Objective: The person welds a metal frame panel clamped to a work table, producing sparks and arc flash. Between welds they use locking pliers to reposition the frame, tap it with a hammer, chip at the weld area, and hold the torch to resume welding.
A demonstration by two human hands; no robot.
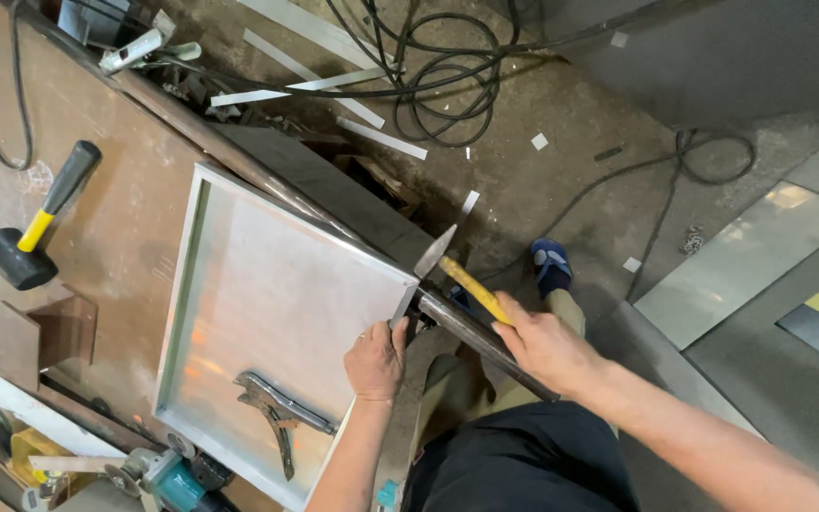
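A shallow sheet-metal tray [267, 284] with raised edges lies on a rusty brown workbench [116, 218]. My left hand [376, 358] grips the tray's near corner, thumb on its rim. My right hand [547, 343] holds a chipping hammer [449, 267] by its yellow handle. Its pointed steel head sits at the tray's corner, just above the bench's round edge bar. Locking pliers [279, 415] lie inside the tray near its lower end.
A black rubber mallet [38, 228] with a yellow-and-black handle rests on the bench at left. Black cables [438, 76] and metal strips [334, 81] litter the floor. A teal power tool [168, 474] sits at the bottom left. My blue shoe [550, 265] shows below.
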